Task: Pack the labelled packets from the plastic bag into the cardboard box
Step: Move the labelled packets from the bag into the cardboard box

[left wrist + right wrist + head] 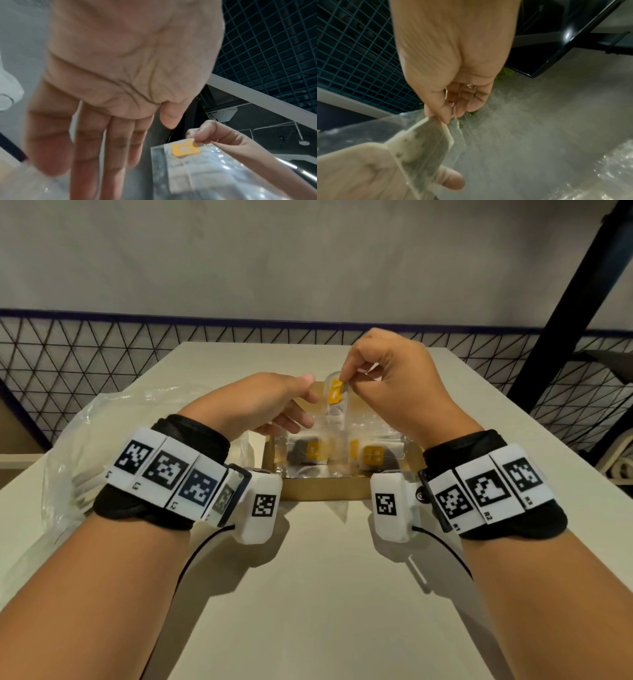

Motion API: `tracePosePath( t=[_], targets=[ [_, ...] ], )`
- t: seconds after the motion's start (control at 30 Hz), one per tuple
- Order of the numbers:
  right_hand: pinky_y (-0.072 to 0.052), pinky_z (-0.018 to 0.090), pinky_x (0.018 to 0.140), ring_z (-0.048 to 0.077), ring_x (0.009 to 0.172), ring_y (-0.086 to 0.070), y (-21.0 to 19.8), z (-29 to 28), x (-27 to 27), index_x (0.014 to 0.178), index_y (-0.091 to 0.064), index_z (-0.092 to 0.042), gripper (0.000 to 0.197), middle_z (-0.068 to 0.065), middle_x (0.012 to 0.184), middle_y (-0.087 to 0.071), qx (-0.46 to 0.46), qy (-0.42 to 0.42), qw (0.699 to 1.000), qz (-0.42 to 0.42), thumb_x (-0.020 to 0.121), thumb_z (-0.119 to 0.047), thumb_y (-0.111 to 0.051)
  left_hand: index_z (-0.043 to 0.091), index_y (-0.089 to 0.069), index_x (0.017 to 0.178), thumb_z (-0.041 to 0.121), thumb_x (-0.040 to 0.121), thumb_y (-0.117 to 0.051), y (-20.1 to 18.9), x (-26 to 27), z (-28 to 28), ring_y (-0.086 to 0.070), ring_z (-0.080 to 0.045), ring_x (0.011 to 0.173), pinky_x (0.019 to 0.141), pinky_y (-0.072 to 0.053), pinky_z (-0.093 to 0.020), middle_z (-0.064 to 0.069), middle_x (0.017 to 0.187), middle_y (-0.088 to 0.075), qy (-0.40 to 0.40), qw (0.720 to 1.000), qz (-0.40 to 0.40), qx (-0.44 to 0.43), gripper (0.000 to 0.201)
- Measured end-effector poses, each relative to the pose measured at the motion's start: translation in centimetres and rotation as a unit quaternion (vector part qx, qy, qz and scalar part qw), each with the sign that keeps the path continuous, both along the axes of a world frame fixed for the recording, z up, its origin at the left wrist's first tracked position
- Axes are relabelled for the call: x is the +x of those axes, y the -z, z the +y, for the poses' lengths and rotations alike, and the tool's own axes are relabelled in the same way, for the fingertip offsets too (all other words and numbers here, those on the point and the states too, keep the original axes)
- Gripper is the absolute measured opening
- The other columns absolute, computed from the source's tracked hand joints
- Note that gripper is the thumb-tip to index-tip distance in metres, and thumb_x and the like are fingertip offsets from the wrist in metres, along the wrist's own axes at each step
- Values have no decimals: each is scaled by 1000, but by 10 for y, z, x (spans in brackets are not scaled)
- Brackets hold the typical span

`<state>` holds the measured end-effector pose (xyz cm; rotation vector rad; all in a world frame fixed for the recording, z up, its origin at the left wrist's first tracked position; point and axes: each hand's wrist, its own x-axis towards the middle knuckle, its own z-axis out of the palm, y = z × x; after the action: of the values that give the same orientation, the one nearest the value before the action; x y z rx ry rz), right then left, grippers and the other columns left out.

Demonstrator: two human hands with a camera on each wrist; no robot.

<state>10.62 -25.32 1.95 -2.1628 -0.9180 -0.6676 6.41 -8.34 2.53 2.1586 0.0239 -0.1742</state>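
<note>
A clear packet (337, 409) with a yellow label (335, 393) hangs over the open cardboard box (325, 491). My right hand (346, 383) pinches its top edge by the label. My left hand (303, 402) sits just left of the packet, its fingers relaxed and holding nothing. The left wrist view shows my left hand (137, 155) with its palm spread, and the packet (197, 173) dangling from the right hand's fingertips (197, 138). Several labelled packets (315, 451) lie flat in the box. The crumpled plastic bag (78, 446) lies on the table to the left.
The box stands mid-table on a pale table top (325, 594), whose far edge lies just beyond it. A wire mesh fence (102, 344) runs behind the table. A dark slanted post (575, 296) stands at the right.
</note>
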Motion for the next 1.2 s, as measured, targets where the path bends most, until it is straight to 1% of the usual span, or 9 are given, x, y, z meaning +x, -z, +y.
tracePosePath(
  t=[0.17,0.43,0.6,0.7,0.83,0.97,1.03,1.13,1.2],
  targets=[
    [-47,20,67,11,74,-54,1,0,2,74,-68,-11,13,-3,79,-56,33,10,999,-26,75,1,-63,20,-58,111,29,99,-38,-3,-2,-9,-60,-14,80,74,-44,-27,3,80,-65,29,998,-11,-47,25],
    [-39,8,66,8,81,-50,-6,-3,-2,80,-72,-13,15,-8,86,-52,-16,33,999,12,80,-2,-62,21,-62,92,17,94,-53,-1,4,-5,-53,-6,68,72,-48,-22,4,77,-60,-34,991,-102,-75,11],
    [-36,12,67,6,85,-46,-3,-1,-2,85,-71,-17,25,-14,84,-47,-78,49,995,37,83,-2,-52,19,-59,82,15,93,-53,2,6,-6,-52,0,60,59,-38,-17,7,71,-58,-84,979,-188,12,13],
    [-39,21,76,9,89,-47,1,1,-3,101,-67,-18,25,-6,98,-53,-107,59,992,31,86,-7,-51,18,-58,87,17,94,-52,5,9,-8,-48,-5,67,55,-36,-17,7,76,-54,-109,962,-224,108,9],
    [-38,22,85,12,105,-48,6,5,-4,127,-53,-22,39,-2,120,-51,-127,58,990,9,89,-13,-54,18,-56,90,16,94,-50,5,7,-12,-51,-15,79,57,-35,-15,1,86,-57,-104,947,-250,175,8],
    [-36,20,85,13,112,-44,7,9,-7,135,-45,-24,46,-1,128,-46,-138,59,989,2,91,-16,-55,15,-53,87,9,93,-48,2,3,-14,-48,-15,77,57,-32,-13,5,74,-50,-77,935,-270,216,10],
    [-36,20,85,13,112,-46,6,10,-7,132,-49,-22,41,0,127,-48,-130,51,990,8,92,-15,-54,14,-54,86,1,90,-47,1,1,-15,-51,-17,77,60,-36,-16,7,71,-49,-56,935,-273,218,15],
    [-39,21,79,15,99,-52,5,10,-6,110,-61,-16,22,-4,103,-54,-112,44,993,20,90,-10,-53,10,-57,88,-6,86,-47,1,0,-17,-58,-22,84,75,-49,-31,-1,81,-58,-39,933,-289,213,19],
    [-44,26,77,17,91,-54,4,10,-6,99,-63,-13,17,-4,92,-54,-106,45,993,23,88,-6,-52,10,-58,88,-7,84,-49,2,0,-17,-58,-21,85,76,-52,-32,-4,85,-61,-35,928,-303,213,19]
  ],
)
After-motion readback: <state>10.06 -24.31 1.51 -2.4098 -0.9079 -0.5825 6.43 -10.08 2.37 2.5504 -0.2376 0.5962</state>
